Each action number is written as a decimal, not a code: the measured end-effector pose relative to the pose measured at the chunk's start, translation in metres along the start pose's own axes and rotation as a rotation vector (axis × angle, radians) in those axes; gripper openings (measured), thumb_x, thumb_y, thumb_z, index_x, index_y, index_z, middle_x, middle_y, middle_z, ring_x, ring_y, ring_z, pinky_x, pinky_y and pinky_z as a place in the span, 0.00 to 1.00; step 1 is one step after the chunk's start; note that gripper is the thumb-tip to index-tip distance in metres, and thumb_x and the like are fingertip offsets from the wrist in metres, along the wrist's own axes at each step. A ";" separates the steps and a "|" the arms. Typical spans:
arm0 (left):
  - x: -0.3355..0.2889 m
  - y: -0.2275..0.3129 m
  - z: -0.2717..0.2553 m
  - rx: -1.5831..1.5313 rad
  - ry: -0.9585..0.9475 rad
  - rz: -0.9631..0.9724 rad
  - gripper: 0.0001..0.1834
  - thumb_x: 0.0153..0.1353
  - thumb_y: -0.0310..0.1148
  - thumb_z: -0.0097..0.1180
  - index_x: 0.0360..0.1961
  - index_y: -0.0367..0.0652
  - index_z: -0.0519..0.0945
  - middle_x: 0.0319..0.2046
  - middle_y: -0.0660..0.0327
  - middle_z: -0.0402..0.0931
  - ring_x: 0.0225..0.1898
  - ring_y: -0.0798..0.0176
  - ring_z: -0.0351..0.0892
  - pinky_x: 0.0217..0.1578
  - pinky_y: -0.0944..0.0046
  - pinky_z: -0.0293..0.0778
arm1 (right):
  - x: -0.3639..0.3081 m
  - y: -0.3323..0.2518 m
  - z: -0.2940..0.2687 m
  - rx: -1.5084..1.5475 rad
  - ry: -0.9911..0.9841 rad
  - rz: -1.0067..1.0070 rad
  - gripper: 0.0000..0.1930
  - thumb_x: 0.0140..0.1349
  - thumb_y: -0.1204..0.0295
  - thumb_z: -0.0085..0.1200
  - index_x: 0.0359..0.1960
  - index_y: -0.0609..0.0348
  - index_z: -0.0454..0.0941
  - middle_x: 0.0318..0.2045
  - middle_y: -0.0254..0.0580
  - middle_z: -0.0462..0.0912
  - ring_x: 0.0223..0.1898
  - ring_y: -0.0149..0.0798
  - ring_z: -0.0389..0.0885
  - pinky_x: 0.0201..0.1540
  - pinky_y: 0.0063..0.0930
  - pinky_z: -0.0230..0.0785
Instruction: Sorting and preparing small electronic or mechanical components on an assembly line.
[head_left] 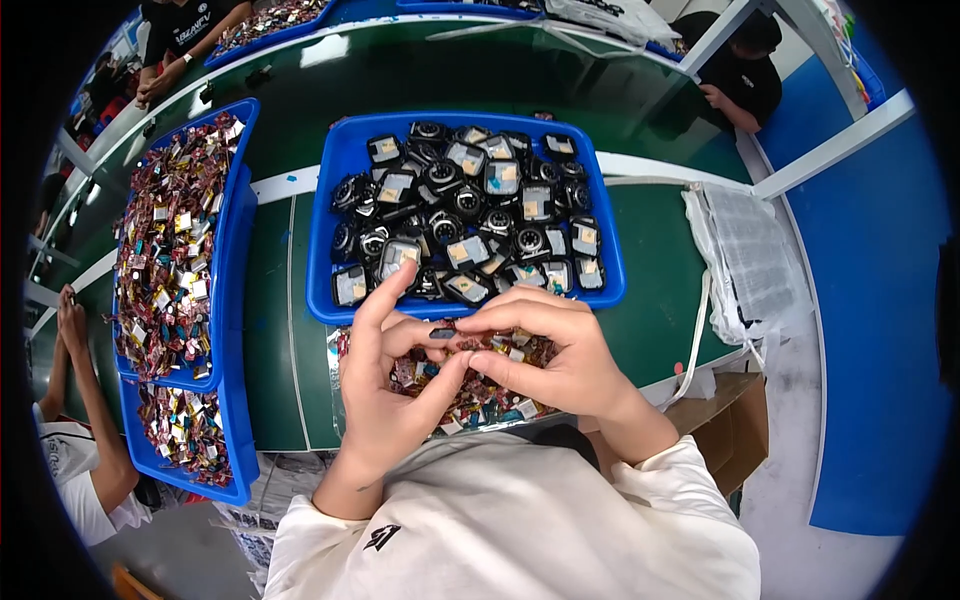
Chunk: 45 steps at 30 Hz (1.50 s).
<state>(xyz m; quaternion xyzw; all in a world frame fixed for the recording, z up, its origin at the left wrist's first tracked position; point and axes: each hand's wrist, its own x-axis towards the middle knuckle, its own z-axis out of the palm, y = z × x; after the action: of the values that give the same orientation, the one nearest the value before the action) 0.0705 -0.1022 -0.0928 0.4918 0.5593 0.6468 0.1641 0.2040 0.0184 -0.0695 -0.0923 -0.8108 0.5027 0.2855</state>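
My left hand (390, 375) and right hand (565, 355) pinch a small dark part (441, 333); loose parts (490, 403) lie beneath; beyond, a blue tray (614, 245) of black cases (467, 201).

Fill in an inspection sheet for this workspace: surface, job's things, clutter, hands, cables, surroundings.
Surface: green tabletop.
Job's things: black watch-like casings in a blue tray; small mixed parts, nearer the wearer.
Clutter: two filled blue bins, left; plastic-wrapped stack and cardboard box, right.
Hands: left hand and right hand close together at a small dark part; exact grip unclear.
Cables: pale cord or strap, right.
Surroundings: other people, left and upper right; blue flooring.
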 end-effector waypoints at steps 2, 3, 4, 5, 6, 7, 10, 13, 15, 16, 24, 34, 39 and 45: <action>-0.002 0.002 -0.003 -0.030 0.002 -0.063 0.40 0.48 0.18 0.64 0.63 0.32 0.59 0.27 0.62 0.79 0.29 0.73 0.74 0.33 0.73 0.71 | 0.003 -0.001 -0.004 -0.021 -0.041 0.003 0.09 0.51 0.75 0.65 0.34 0.63 0.82 0.30 0.41 0.82 0.31 0.37 0.79 0.36 0.28 0.69; -0.002 0.002 -0.004 -0.060 -0.009 -0.080 0.39 0.49 0.18 0.64 0.62 0.32 0.60 0.25 0.63 0.79 0.29 0.73 0.75 0.33 0.74 0.70 | 0.003 -0.002 -0.010 -0.052 -0.083 0.016 0.08 0.50 0.76 0.64 0.32 0.63 0.82 0.29 0.40 0.82 0.31 0.36 0.79 0.36 0.28 0.69; -0.005 0.005 -0.008 -0.061 -0.006 -0.092 0.38 0.49 0.18 0.64 0.61 0.30 0.60 0.25 0.63 0.78 0.28 0.74 0.73 0.35 0.76 0.68 | 0.005 -0.009 -0.016 -0.088 -0.129 0.015 0.06 0.50 0.76 0.64 0.30 0.63 0.82 0.29 0.40 0.82 0.31 0.36 0.78 0.36 0.28 0.69; -0.005 0.005 -0.009 -0.096 0.024 -0.155 0.35 0.49 0.19 0.64 0.60 0.32 0.63 0.24 0.63 0.78 0.27 0.74 0.73 0.34 0.75 0.68 | 0.009 -0.014 -0.020 -0.110 -0.132 0.038 0.06 0.50 0.76 0.64 0.29 0.63 0.82 0.28 0.39 0.82 0.31 0.36 0.78 0.36 0.28 0.68; -0.005 0.004 -0.012 -0.060 0.037 -0.122 0.30 0.51 0.19 0.63 0.56 0.32 0.67 0.23 0.63 0.78 0.27 0.74 0.75 0.33 0.75 0.69 | 0.012 -0.018 -0.025 -0.133 -0.131 0.060 0.05 0.49 0.77 0.64 0.28 0.63 0.81 0.28 0.38 0.82 0.32 0.36 0.77 0.36 0.28 0.68; -0.008 0.001 -0.015 -0.100 0.043 -0.167 0.24 0.52 0.18 0.61 0.52 0.31 0.70 0.22 0.62 0.79 0.27 0.72 0.78 0.32 0.74 0.71 | 0.017 -0.015 -0.031 -0.186 -0.144 -0.013 0.06 0.48 0.76 0.64 0.28 0.62 0.82 0.30 0.38 0.83 0.33 0.35 0.77 0.36 0.28 0.68; -0.016 -0.009 -0.016 -0.053 0.080 -0.123 0.13 0.54 0.17 0.58 0.42 0.32 0.77 0.24 0.59 0.80 0.27 0.70 0.80 0.31 0.72 0.74 | 0.038 -0.034 -0.044 -0.441 0.000 -0.161 0.06 0.44 0.77 0.66 0.27 0.58 0.84 0.23 0.34 0.78 0.30 0.33 0.74 0.34 0.26 0.65; -0.020 -0.007 -0.017 -0.067 0.136 -0.193 0.08 0.52 0.18 0.58 0.35 0.35 0.81 0.26 0.59 0.81 0.29 0.67 0.81 0.33 0.69 0.74 | 0.075 -0.056 -0.068 -0.632 0.295 -0.519 0.09 0.45 0.81 0.65 0.30 0.59 0.83 0.21 0.35 0.77 0.22 0.33 0.71 0.26 0.22 0.63; -0.022 -0.009 -0.019 -0.066 0.174 -0.189 0.07 0.54 0.18 0.58 0.36 0.33 0.80 0.27 0.58 0.81 0.30 0.67 0.83 0.31 0.71 0.75 | 0.113 -0.073 -0.084 -0.743 0.542 -0.832 0.11 0.45 0.85 0.63 0.32 0.59 0.83 0.23 0.37 0.80 0.22 0.31 0.72 0.26 0.22 0.64; -0.020 -0.010 -0.019 -0.070 0.175 -0.178 0.07 0.54 0.18 0.58 0.36 0.33 0.80 0.27 0.58 0.81 0.30 0.67 0.83 0.31 0.71 0.75 | 0.132 -0.081 -0.093 -0.796 0.670 -0.976 0.12 0.46 0.86 0.62 0.32 0.60 0.83 0.25 0.37 0.81 0.23 0.30 0.72 0.26 0.21 0.64; -0.007 -0.007 -0.014 0.047 0.122 -0.126 0.08 0.54 0.20 0.58 0.36 0.33 0.81 0.28 0.57 0.81 0.29 0.68 0.83 0.32 0.71 0.75 | 0.258 -0.169 -0.144 -0.396 1.029 -1.000 0.06 0.52 0.77 0.63 0.33 0.60 0.84 0.26 0.36 0.84 0.24 0.23 0.77 0.23 0.16 0.63; -0.012 -0.005 -0.017 0.058 0.120 -0.154 0.09 0.53 0.22 0.61 0.38 0.35 0.81 0.27 0.59 0.81 0.28 0.71 0.81 0.30 0.72 0.75 | 0.277 -0.168 -0.143 -0.307 0.897 -0.958 0.07 0.51 0.75 0.62 0.33 0.60 0.82 0.24 0.33 0.83 0.26 0.22 0.78 0.28 0.17 0.68; -0.010 -0.003 -0.016 0.157 0.109 -0.145 0.06 0.51 0.24 0.64 0.32 0.37 0.84 0.25 0.59 0.81 0.25 0.71 0.78 0.27 0.72 0.73 | 0.239 -0.151 -0.148 -0.301 0.861 -0.905 0.05 0.54 0.74 0.61 0.31 0.61 0.81 0.22 0.33 0.80 0.24 0.21 0.75 0.26 0.15 0.63; -0.006 0.002 -0.014 0.248 0.115 -0.033 0.03 0.51 0.26 0.64 0.25 0.38 0.83 0.20 0.60 0.79 0.23 0.67 0.76 0.25 0.67 0.70 | 0.204 -0.142 -0.167 -0.524 0.887 -0.945 0.05 0.53 0.77 0.61 0.30 0.61 0.78 0.29 0.35 0.79 0.27 0.22 0.73 0.28 0.18 0.64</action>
<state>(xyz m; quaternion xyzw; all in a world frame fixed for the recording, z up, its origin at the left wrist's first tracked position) 0.0627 -0.1154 -0.0926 0.4613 0.6513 0.5971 0.0804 0.1489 0.1667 0.1849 0.0080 -0.6655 0.0275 0.7458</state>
